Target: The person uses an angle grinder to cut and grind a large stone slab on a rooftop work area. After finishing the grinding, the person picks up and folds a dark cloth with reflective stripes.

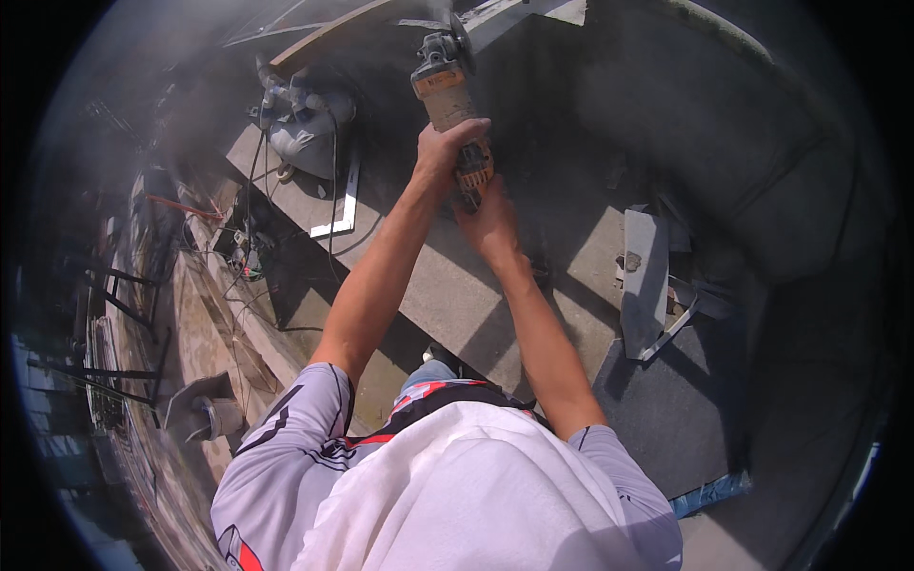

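Both my arms stretch forward, gripping an angle grinder [447,103] with an orange and grey dusty body. My left hand [444,149] is wrapped round the middle of its body. Behind it, my right hand [489,221] closes on the rear end of the tool. The cutting disc [464,46] stands on edge at the far end, close to a pale flat slab [509,21]. Whether disc and slab touch, I cannot tell. Dust hangs in the air around the disc.
Left of the grinder, a white L-shaped square [344,211] lies on a concrete slab [447,285], near a dusty rounded white object [303,143] and dark cables. Wooden planks [214,314] run along the left. Pale offcuts [645,276] lie right, by a dark grey panel [676,409].
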Action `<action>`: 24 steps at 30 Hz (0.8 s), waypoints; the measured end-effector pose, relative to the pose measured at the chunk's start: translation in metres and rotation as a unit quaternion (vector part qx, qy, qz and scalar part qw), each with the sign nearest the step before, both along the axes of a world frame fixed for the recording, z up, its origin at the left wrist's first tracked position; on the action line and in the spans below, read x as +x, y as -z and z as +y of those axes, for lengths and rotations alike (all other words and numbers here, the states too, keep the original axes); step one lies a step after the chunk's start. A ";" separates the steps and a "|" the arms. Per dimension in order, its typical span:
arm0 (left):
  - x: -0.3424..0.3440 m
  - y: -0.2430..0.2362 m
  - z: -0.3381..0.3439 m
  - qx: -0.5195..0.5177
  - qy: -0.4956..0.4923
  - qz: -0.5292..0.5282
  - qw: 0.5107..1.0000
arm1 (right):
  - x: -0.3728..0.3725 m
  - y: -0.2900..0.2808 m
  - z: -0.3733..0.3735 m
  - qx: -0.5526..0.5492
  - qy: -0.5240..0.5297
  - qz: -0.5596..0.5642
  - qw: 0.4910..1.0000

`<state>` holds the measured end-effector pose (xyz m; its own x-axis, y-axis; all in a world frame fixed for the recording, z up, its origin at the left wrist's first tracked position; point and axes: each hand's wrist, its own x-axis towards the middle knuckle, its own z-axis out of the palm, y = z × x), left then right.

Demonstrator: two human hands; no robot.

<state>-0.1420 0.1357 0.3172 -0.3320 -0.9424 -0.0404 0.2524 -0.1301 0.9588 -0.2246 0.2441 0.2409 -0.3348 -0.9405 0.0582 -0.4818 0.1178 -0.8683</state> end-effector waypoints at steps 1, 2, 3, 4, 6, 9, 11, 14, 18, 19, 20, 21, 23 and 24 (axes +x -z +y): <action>0.002 -0.002 0.004 0.000 -0.011 0.003 1.000 | 0.002 0.000 0.005 -0.003 -0.007 -0.009 1.000; -0.001 -0.004 0.009 -0.005 -0.021 0.006 1.000 | 0.003 -0.001 0.004 -0.009 -0.016 -0.017 1.000; -0.005 -0.006 0.007 -0.011 -0.018 0.004 1.000 | 0.001 -0.001 0.001 -0.007 -0.010 -0.022 1.000; -0.005 -0.005 0.004 -0.012 -0.019 0.000 1.000 | 0.000 0.004 -0.001 0.000 -0.009 -0.028 1.000; -0.015 -0.002 0.000 -0.013 -0.014 0.018 1.000 | -0.005 0.005 -0.005 0.007 0.001 -0.029 1.000; -0.007 -0.006 -0.001 -0.006 -0.014 0.025 1.000 | 0.000 -0.002 -0.004 0.000 0.001 -0.021 1.000; -0.007 -0.008 -0.003 -0.001 -0.014 0.023 1.000 | -0.001 -0.005 -0.008 -0.003 0.005 -0.015 1.000; -0.010 -0.008 -0.008 0.003 -0.015 0.023 1.000 | -0.006 0.000 -0.010 -0.005 0.001 0.007 1.000; -0.007 -0.008 -0.004 -0.002 -0.004 0.036 0.999 | -0.003 0.000 -0.011 0.031 0.010 0.047 0.998; -0.007 -0.011 -0.001 0.006 0.002 0.039 0.999 | -0.004 0.002 -0.012 0.029 0.011 0.040 0.999; -0.007 -0.010 0.001 0.009 0.005 0.041 0.999 | -0.003 0.005 -0.012 0.021 0.010 0.032 0.999; -0.008 -0.007 0.001 0.008 -0.006 0.033 0.999 | -0.004 0.008 -0.010 0.017 0.009 0.032 0.999; -0.006 -0.002 0.002 0.003 0.006 0.021 1.000 | -0.003 0.009 -0.005 0.006 0.006 0.031 0.999; -0.004 0.000 0.001 0.000 0.012 0.015 1.000 | -0.003 0.008 -0.002 0.010 0.005 0.025 1.000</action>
<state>-0.1458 0.1365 0.3175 -0.3549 -0.9345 -0.0293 0.2788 -0.1357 0.9507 -0.2275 0.2425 0.2330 -0.3412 -0.9383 0.0561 -0.5237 0.1402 -0.8403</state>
